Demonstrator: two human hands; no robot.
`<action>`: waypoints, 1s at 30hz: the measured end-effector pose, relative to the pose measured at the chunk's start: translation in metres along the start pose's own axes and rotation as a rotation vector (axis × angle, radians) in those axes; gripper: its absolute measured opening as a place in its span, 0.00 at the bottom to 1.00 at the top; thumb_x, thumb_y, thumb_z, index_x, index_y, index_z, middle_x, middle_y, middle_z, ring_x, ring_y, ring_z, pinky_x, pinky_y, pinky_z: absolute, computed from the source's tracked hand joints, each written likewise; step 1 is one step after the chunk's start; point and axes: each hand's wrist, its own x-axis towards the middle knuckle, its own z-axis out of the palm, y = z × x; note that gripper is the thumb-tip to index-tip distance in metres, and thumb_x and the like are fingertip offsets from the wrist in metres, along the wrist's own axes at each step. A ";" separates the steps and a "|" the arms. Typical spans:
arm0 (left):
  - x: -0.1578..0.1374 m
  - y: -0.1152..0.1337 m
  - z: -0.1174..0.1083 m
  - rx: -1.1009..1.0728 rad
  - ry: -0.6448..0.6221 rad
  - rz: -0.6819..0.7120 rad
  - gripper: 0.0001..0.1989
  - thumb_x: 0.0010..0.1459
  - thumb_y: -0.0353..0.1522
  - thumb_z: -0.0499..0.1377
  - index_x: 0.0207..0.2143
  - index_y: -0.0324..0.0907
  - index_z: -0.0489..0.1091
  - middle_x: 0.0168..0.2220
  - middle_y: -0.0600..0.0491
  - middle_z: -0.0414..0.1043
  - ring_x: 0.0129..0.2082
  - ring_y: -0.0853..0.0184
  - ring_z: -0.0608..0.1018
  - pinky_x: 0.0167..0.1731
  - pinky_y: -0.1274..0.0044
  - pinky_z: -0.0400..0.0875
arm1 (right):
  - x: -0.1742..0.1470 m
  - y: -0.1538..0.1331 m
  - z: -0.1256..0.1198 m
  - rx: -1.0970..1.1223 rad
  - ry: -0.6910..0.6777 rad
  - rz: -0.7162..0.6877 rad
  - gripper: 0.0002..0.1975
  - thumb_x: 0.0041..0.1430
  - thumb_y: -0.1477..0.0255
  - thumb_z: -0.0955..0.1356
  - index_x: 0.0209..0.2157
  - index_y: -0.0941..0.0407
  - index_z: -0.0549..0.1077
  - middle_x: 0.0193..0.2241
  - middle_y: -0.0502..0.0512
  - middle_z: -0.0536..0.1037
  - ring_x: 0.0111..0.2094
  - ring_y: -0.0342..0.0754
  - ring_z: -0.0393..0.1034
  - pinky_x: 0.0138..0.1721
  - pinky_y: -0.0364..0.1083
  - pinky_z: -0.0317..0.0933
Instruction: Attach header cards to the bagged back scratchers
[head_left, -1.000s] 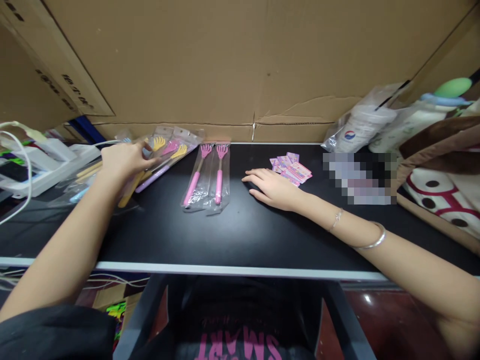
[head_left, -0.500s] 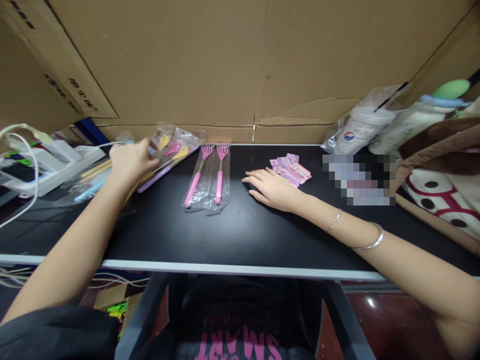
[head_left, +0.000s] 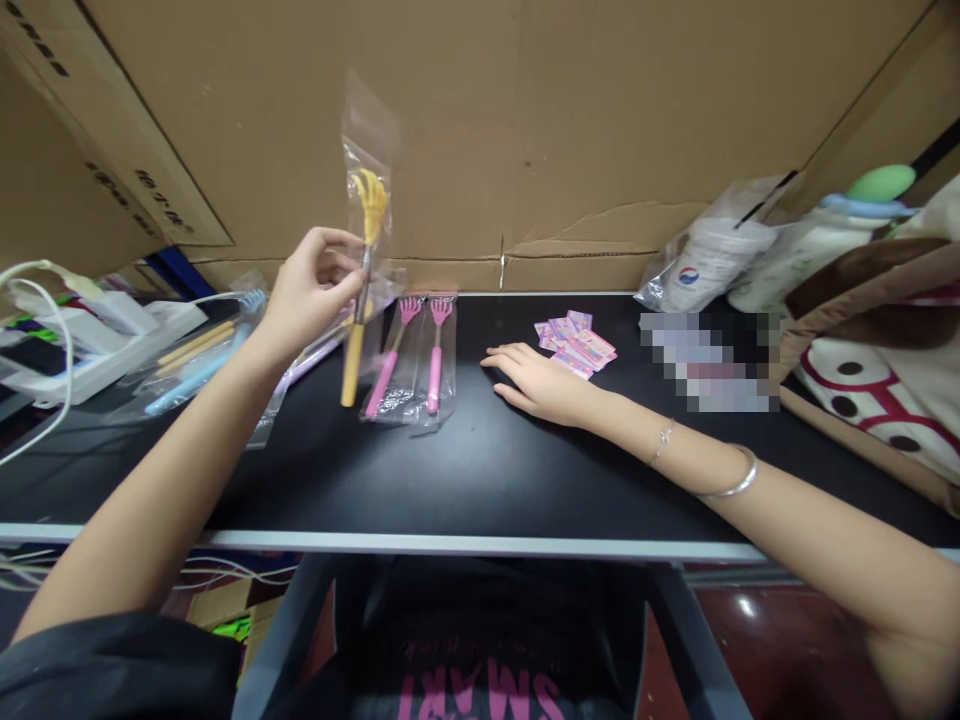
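Observation:
Pinched upright in my left hand (head_left: 319, 285) is a yellow back scratcher (head_left: 350, 365) in a clear plastic sleeve, lifted off the black table (head_left: 480, 490). Just right of it, two pink back scratchers (head_left: 434, 380) lie side by side in clear sleeves. My right hand (head_left: 540, 385) rests on the tabletop with its fingers stretched out, holding nothing. A small pile of pink and purple cards (head_left: 589, 345) lies right behind that hand. Under and behind my left wrist are more bagged scratchers, among them a blue one (head_left: 196, 385); my arm partly hides them.
On the left sits a white power strip (head_left: 139, 345) with plugs and cables. A bagged Pepsi cup (head_left: 709, 265), a bottle with a green top (head_left: 832, 245) and a plush-looking bag (head_left: 885, 390) stand at the right. Cardboard (head_left: 510, 130) walls the back edge.
My left hand has risen and moved right from the bagged scratchers on the left, bringing up the yellow back scratcher. My right hand remains in place on the table.

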 end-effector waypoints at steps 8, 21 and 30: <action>-0.012 0.025 0.064 -0.492 -0.268 -0.217 0.17 0.55 0.31 0.58 0.48 0.40 0.69 0.36 0.53 0.73 0.31 0.71 0.76 0.34 0.76 0.72 | 0.001 0.002 0.004 0.172 0.062 0.027 0.20 0.65 0.68 0.62 0.55 0.62 0.66 0.53 0.70 0.73 0.56 0.61 0.66 0.56 0.62 0.64; -0.041 0.027 0.130 -0.566 -0.547 -0.544 0.21 0.61 0.28 0.58 0.56 0.38 0.59 0.36 0.53 0.75 0.31 0.74 0.76 0.31 0.80 0.75 | 0.008 0.023 0.010 0.831 0.508 0.495 0.07 0.60 0.69 0.63 0.40 0.52 0.62 0.32 0.52 0.74 0.34 0.49 0.73 0.37 0.50 0.69; -0.037 0.026 0.123 -0.386 -0.626 -0.403 0.42 0.59 0.26 0.60 0.69 0.44 0.39 0.37 0.52 0.74 0.27 0.75 0.75 0.29 0.81 0.73 | 0.010 0.021 0.008 0.846 0.615 0.521 0.16 0.55 0.68 0.68 0.42 0.50 0.58 0.35 0.51 0.71 0.30 0.45 0.69 0.35 0.48 0.67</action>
